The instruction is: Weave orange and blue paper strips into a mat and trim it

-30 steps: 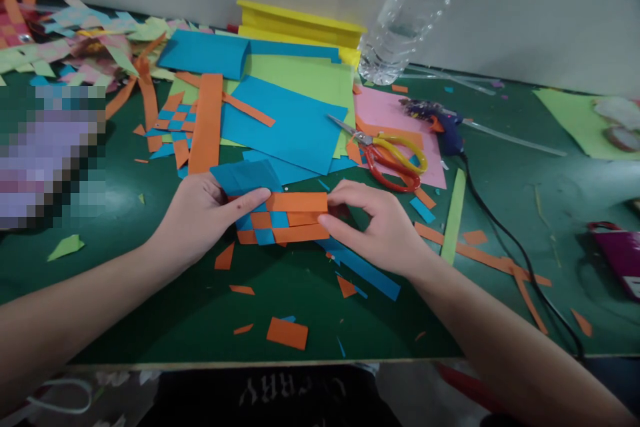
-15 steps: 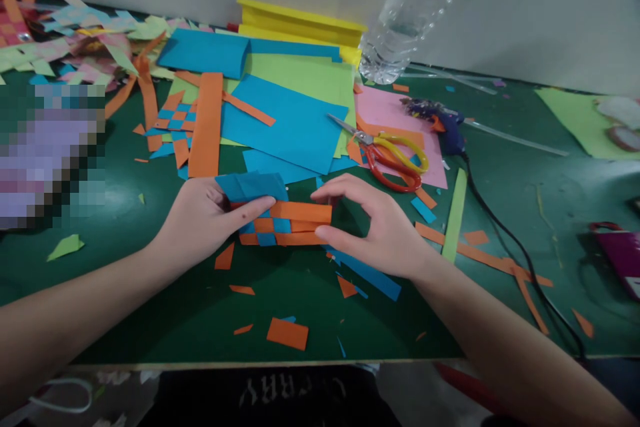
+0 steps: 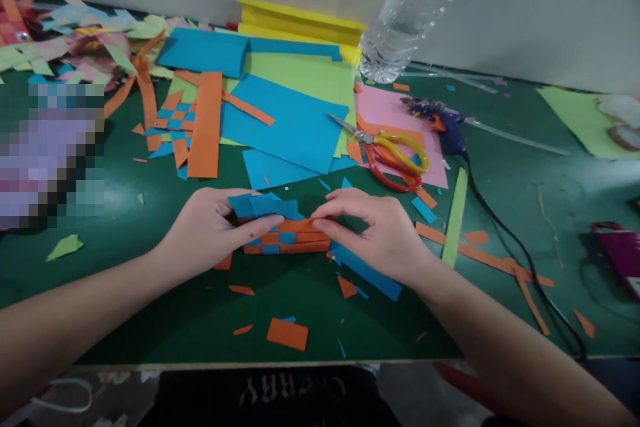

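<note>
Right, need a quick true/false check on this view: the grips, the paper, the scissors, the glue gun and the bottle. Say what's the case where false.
1. The left-hand grip holds the woven blue-and-orange piece. True.
2. The scissors are in the right-hand grip. False: the scissors lie beyond it, on the table side with the papers; the right-hand grip is at the woven piece's orange strips.
3. The glue gun lies partly over a pink sheet. True.
4. The clear bottle is at the near table edge. False: the clear bottle is at the back, near the wall.
5. A large blue sheet lies over light green paper. True.
</note>
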### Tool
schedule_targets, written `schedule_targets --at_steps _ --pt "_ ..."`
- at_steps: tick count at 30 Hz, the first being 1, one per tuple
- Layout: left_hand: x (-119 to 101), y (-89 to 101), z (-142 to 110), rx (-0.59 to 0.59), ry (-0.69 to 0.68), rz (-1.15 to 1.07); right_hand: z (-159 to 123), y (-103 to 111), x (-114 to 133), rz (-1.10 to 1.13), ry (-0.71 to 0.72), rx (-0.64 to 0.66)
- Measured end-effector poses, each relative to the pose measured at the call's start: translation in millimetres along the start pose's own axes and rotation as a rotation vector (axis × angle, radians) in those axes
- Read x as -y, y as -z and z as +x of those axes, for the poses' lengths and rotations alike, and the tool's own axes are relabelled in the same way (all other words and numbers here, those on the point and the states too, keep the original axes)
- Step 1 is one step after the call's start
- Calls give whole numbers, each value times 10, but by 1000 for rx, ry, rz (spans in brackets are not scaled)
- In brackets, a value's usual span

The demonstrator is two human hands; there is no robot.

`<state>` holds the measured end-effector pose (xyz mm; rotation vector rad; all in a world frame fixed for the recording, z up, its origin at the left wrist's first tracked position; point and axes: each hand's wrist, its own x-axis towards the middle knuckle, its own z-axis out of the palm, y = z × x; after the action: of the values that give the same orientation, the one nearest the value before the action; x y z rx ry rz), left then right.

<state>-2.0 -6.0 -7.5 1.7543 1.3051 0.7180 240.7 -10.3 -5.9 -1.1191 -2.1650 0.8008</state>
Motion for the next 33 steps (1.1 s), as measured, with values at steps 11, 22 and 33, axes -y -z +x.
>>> schedule_targets --at_steps 11,22,33 --pt "32 0 -11 -18 -99 43 9 -41 -32 -161 296 -136" --pt "-7 13 -47 -43 -196 -4 12 -36 -57 -189 367 -171" --pt "-38 25 -46 3 -378 -141 1 -75 -20 -242 474 -192"
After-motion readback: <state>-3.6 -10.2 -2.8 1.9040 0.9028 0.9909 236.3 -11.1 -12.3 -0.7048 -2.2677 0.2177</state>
